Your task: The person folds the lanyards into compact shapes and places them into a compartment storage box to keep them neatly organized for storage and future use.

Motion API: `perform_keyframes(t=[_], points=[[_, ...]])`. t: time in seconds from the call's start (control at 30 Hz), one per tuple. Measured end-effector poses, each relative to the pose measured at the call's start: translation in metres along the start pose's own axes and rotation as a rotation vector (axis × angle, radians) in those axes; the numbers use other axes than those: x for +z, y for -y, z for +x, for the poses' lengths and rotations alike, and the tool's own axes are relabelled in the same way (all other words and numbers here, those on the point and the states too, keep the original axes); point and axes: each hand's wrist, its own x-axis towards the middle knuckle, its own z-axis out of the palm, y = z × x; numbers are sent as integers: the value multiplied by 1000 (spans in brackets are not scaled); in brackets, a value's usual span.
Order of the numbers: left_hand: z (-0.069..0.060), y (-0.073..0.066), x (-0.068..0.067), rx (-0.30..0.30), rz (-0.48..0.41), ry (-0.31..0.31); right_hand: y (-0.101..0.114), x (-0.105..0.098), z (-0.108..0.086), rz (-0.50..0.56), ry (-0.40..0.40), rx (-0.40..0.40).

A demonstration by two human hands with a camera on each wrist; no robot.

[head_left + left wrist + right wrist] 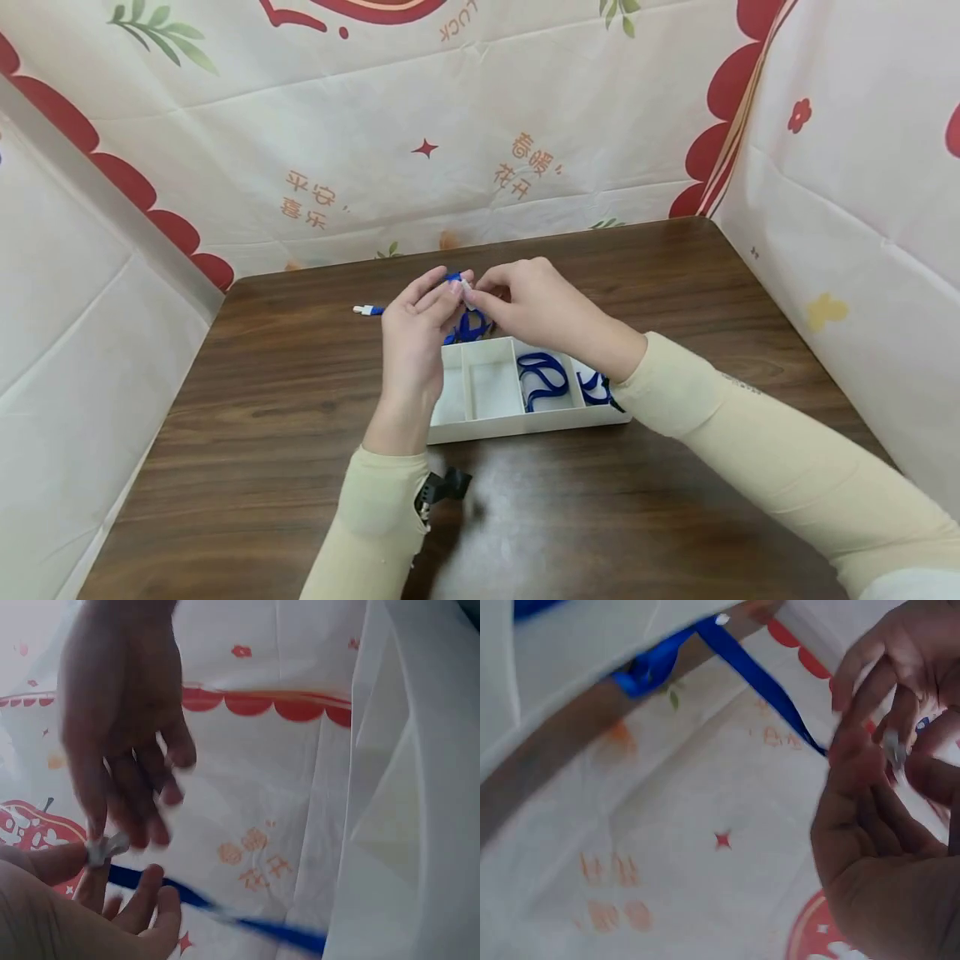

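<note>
In the head view a blue lanyard [471,327] hangs from both hands, just behind the white divided box. My left hand [411,337] pinches its white clip [467,292] between thumb and finger, the other fingers spread loosely. From the other side my right hand [536,302] pinches the same clip with thumb and forefinger. In the left wrist view the clip [105,849] sits between the fingertips, with the blue strap [202,901] running away from it. The right wrist view shows the strap [769,690] stretching toward the hands; fingers partly cover the clip.
The white box [528,423] stands on the brown wooden table [285,433]. Blue lanyards lie in its right compartments, one a coiled lanyard [543,379]. A white end piece [366,310] on blue strap lies left of the hands. Patterned cloth [420,108] walls the table.
</note>
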Motion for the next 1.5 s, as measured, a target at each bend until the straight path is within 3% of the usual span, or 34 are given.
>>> perform_keyframes(t=[0.1,0.2,0.33,0.47,0.63,0.77,0.97,1.13,1.5], points=[[-5,8,11,-9,-101,-21,-5,4,-6,110,-53,59],[-10,17,16,-64,-167,-27,-8,9,-14,234,-112,133],[-18,25,16,-143,-149,5,-6,17,-27,319,-167,187],[-23,26,17,-140,-64,47,0,24,-37,320,-201,209],[-23,18,18,-67,-9,136,-1,27,-51,329,-241,238],[-21,9,20,-12,47,172,-6,28,-62,314,-231,255],[-19,-1,23,17,50,222,-12,27,-71,287,-192,267],[-20,-9,26,46,30,214,-16,28,-74,242,-143,266],[-22,-22,36,65,6,249,-28,33,-74,94,-101,109]])
